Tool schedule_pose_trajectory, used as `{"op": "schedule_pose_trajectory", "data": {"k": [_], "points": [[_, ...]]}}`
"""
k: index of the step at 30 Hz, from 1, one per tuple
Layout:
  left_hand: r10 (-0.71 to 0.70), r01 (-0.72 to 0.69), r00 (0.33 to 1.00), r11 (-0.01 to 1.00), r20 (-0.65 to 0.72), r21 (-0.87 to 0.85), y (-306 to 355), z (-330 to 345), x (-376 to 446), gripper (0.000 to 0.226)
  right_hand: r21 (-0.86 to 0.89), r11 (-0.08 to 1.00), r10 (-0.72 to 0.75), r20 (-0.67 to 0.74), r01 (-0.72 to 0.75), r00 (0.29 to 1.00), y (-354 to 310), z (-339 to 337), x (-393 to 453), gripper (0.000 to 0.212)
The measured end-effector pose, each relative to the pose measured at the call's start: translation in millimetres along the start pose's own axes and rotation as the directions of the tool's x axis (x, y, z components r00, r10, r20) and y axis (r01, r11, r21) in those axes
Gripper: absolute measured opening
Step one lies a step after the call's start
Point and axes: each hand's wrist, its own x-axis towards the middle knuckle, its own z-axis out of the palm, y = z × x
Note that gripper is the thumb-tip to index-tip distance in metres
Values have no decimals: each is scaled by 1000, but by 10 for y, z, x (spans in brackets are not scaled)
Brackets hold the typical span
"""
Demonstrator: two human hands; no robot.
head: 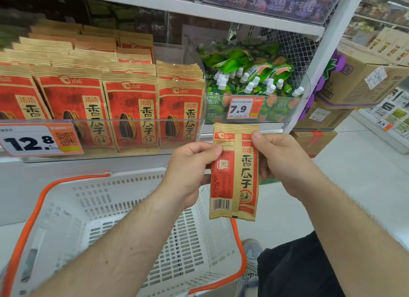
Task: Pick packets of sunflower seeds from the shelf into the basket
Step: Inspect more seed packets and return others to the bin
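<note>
Below both hands, the white basket (137, 226) is waiting with its mouth open, while the shelf (106, 159) of stocked seed bags is standing up and left of them. The left hand (188, 172) and right hand (285, 161) are pinching one packet (234, 172) upright by its side edges. It is looking light, flat and crinkly-soft, so an edge pinch should be holding it fine.

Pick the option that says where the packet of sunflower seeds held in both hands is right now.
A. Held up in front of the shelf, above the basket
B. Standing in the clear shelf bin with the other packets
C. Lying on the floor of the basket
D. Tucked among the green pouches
A: the left hand and right hand hold the packet by its side edges, upright before the shelf, over the basket.
</note>
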Motion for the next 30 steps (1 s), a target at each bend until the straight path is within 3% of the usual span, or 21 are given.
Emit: {"op": "schedule_pose_trajectory", "data": {"k": [3, 8, 12, 18, 30], "points": [[-26, 26, 1000, 999, 8, -18, 3, 7, -3, 12, -18, 1000, -4, 2, 4, 1000, 20, -23, 14, 53], [-66, 62, 997, 990, -30, -123, 14, -6, 20, 3, -144, 989, 21, 217, 11, 976, -23, -73, -44, 36], [-95, 87, 995, 984, -44, -155, -3, -24, 39, 23, -161, 986, -7, 261, 50, 965, -39, -80, -53, 34], [-139, 128, 989, 978, -52, -166, -56, -50, 92, 32, -201, 975, -5, 407, 95, 913, -92, -136, -93, 42], [-185, 174, 981, 970, -52, -167, -103, -58, 122, 27, -291, 947, 32, 510, 137, 860, -90, -163, -111, 58]]}}
